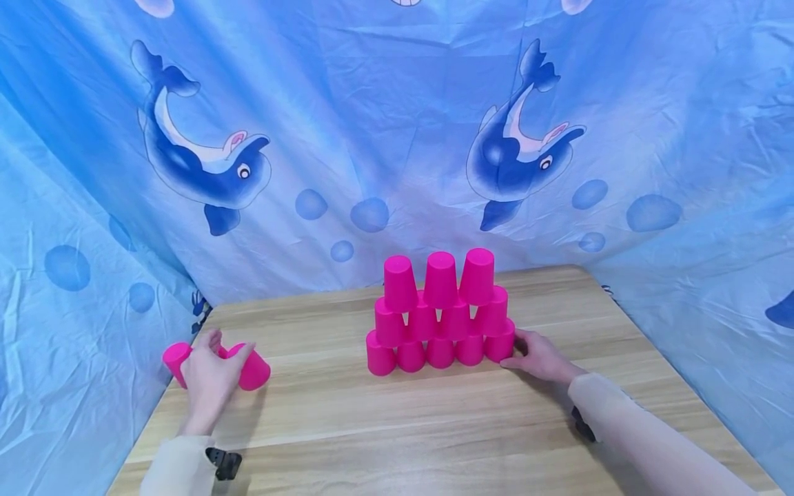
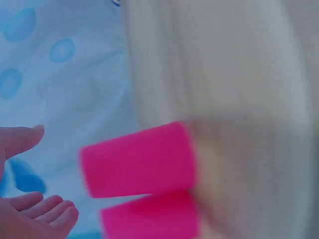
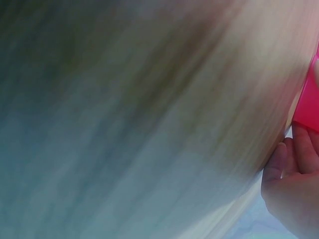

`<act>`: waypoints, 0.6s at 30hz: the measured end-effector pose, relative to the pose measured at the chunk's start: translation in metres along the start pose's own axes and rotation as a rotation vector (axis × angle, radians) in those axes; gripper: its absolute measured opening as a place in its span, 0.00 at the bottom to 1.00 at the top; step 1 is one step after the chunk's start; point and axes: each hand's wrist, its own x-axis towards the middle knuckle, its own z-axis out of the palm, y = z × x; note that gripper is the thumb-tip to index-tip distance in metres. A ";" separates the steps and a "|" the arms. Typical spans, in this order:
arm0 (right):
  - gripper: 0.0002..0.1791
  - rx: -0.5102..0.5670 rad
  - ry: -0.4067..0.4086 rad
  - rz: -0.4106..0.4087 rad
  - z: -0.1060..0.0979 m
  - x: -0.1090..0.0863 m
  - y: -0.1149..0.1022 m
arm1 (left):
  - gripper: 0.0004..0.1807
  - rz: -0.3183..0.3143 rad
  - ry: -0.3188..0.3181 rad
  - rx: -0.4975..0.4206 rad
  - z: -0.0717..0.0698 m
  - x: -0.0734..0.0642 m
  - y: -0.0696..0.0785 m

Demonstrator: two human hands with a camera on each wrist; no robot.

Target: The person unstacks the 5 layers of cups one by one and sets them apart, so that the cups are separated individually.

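Note:
A stepped wall of pink cups (image 1: 441, 351), all upside down, stands on the wooden table (image 1: 397, 427). Several cups form each of the two lower rows; three form the top row. My right hand (image 1: 541, 355) touches the cup (image 1: 500, 340) at the right end of the bottom row, its fingers against the side. In the right wrist view only an edge of that cup (image 3: 308, 102) shows. At the left, my left hand (image 1: 211, 372) hovers near loose pink cups (image 1: 253, 370). In the left wrist view its fingers (image 2: 50, 211) are apart from two upside-down cups (image 2: 139, 162).
Blue cloth (image 1: 397, 138) printed with dolphins and bubbles hangs behind the table and along both sides. Another loose pink cup (image 1: 176, 361) stands near the table's left edge, partly behind the left hand. Table surface lies between the loose cups and the stack.

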 end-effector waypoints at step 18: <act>0.43 -0.015 -0.004 -0.017 0.000 -0.001 -0.004 | 0.37 0.252 -0.189 -0.370 0.050 -0.028 0.132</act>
